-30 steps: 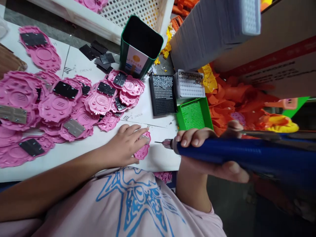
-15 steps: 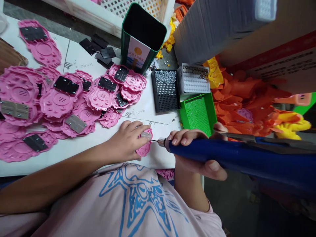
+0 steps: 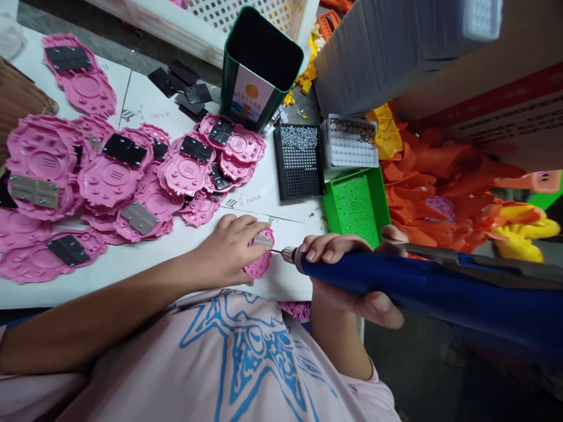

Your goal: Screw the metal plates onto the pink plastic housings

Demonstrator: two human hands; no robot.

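Observation:
My left hand (image 3: pixel 233 249) grips a small pink plastic part (image 3: pixel 260 265) on the white tabletop, its fingers over the left side and covering much of it. A silvery metal plate (image 3: pixel 263 240) lies on that part. Wrapped around a blue electric screwdriver (image 3: pixel 352 271), my right hand (image 3: pixel 338 252) keeps the tool level, its thin bit pointing left. The bit's tip meets the pink part just below the plate; whether it sits in a screw is too small to tell.
Pink parts with black or silvery plates (image 3: pixel 116 176) are heaped at left. Behind stand a green bin (image 3: pixel 264 70) and loose black plates (image 3: pixel 189 88). A black screw tray (image 3: pixel 299 176), a green tray (image 3: pixel 356 205) and orange pieces (image 3: pixel 422 176) are at right.
The whole view has shifted slightly, so the heap and trays appear a little further right. Both hands keep the same hold, with the bit still at the pink part.

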